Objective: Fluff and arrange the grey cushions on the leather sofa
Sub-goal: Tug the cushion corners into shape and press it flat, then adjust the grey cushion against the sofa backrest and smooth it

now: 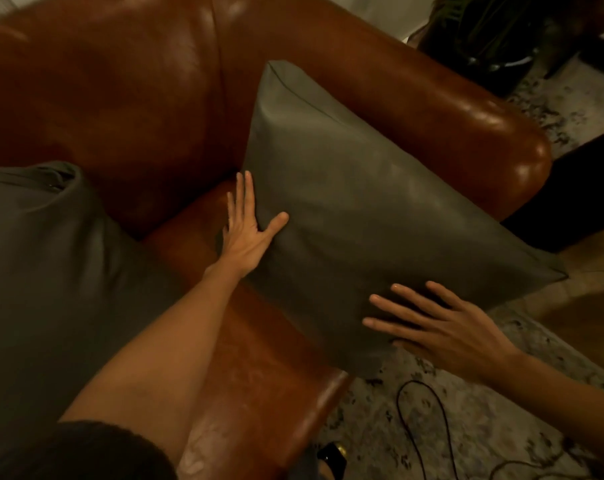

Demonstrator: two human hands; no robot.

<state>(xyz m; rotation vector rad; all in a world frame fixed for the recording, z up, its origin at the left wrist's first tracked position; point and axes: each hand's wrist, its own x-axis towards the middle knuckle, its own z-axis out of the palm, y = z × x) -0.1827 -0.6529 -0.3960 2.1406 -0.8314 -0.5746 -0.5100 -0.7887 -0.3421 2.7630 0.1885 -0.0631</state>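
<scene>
Grey cushion (373,216) propped tilted against the leather sofa (127,91) armrest, pressed flat from two sides.

Smooth and plump, seam visible along its top edge; left hand (247,233) laid against its left edge, fingers straight, thumb spread; right hand (442,327) pressed on its lower corner, fingers splayed. Second grey cushion (47,271), creased, left of the seat, partly cut off. Black cable (428,403) seen on the rug (501,410) below the cushion; dark objects beyond the armrest cannot be made out.
</scene>
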